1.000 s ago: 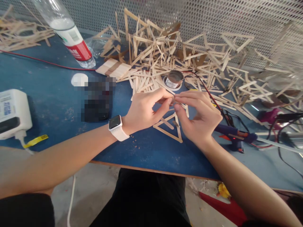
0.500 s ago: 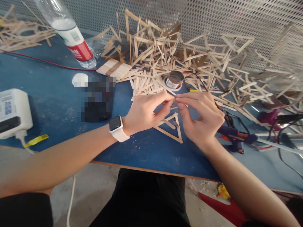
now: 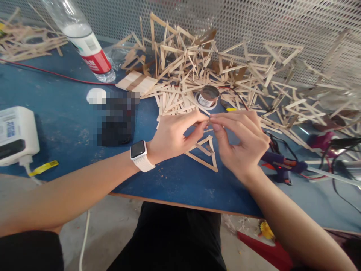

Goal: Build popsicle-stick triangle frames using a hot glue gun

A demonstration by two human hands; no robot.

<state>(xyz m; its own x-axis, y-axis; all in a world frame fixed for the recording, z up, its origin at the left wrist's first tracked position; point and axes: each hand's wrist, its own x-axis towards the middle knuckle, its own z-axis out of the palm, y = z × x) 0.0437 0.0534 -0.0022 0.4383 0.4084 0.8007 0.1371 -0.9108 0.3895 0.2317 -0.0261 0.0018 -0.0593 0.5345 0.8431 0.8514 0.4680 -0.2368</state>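
My left hand [image 3: 176, 133], with a white-strapped watch [image 3: 138, 150] at its wrist, is closed in a pinch. Opposite it, my right hand [image 3: 244, 145] pinches too, and the fingertips of both hands meet above the table. Whatever lies between them is too small and covered to make out. Just below the fingers, a triangle of wooden craft sticks [image 3: 201, 162] rests on the blue table, partly hidden by my left hand. A dark blue glue gun [image 3: 282, 165] lies to the right of my right hand. Loose craft sticks [image 3: 170, 101] are heaped beyond my hands.
A small open tin [image 3: 208, 97] stands among the sticks. To the left are a plastic bottle [image 3: 97, 62], a bundle of craft sticks [image 3: 137, 82], a blurred dark object [image 3: 117, 124] and a white power adapter [image 3: 17, 135]. Joined stick frames [image 3: 282, 52] lean against the perforated metal panel [image 3: 254, 19].
Both hands keep the same pinch, fingertips together. The whole view has shifted very slightly; the objects on the table stay where they were.
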